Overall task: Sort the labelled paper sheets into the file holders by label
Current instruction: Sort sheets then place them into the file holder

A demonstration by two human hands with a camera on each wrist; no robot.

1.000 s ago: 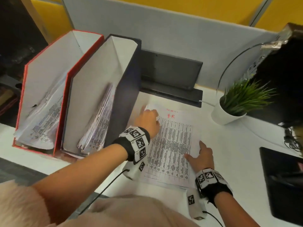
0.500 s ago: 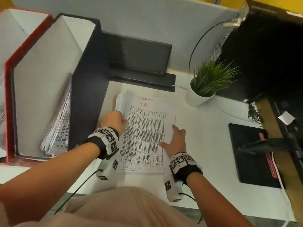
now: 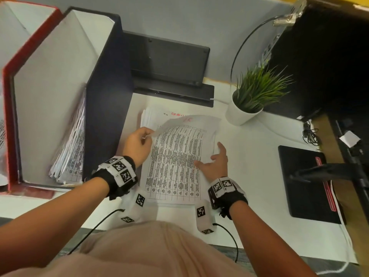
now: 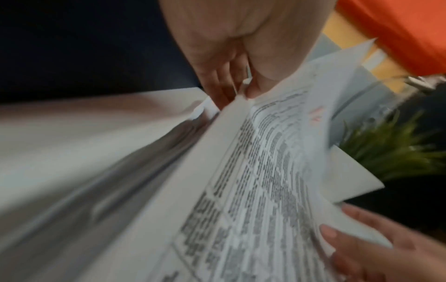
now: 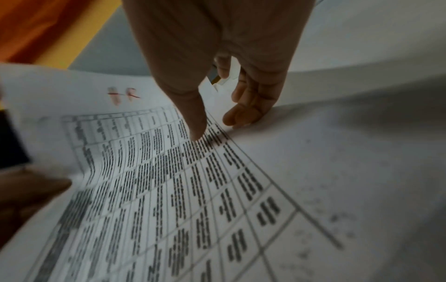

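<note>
A stack of printed sheets (image 3: 151,116) lies on the white desk (image 3: 249,156). The top sheet (image 3: 175,156) carries a red HR label (image 5: 123,95). My left hand (image 3: 139,140) pinches its top-left corner (image 4: 241,99) and holds that corner lifted and curled off the stack. My right hand (image 3: 213,162) holds the sheet's right edge, thumb (image 5: 195,124) on top and fingers (image 5: 246,112) at the edge. Below it, a red label (image 3: 177,113) shows on the following sheet. A dark file holder (image 3: 107,96) with papers (image 3: 69,152) stands left of the stack, and a red holder (image 3: 8,96) stands beyond it.
A potted green plant (image 3: 253,96) stands just right of the stack's far end. A black tray (image 3: 169,62) sits against the back partition. At the right are a black pad (image 3: 305,182), a dark stand arm (image 3: 329,172) and cables (image 3: 309,134).
The left hand has raised the HR sheet's top-left corner off the stack. The right hand has gone from lying flat on the page to holding its right edge. The head view has shifted.
</note>
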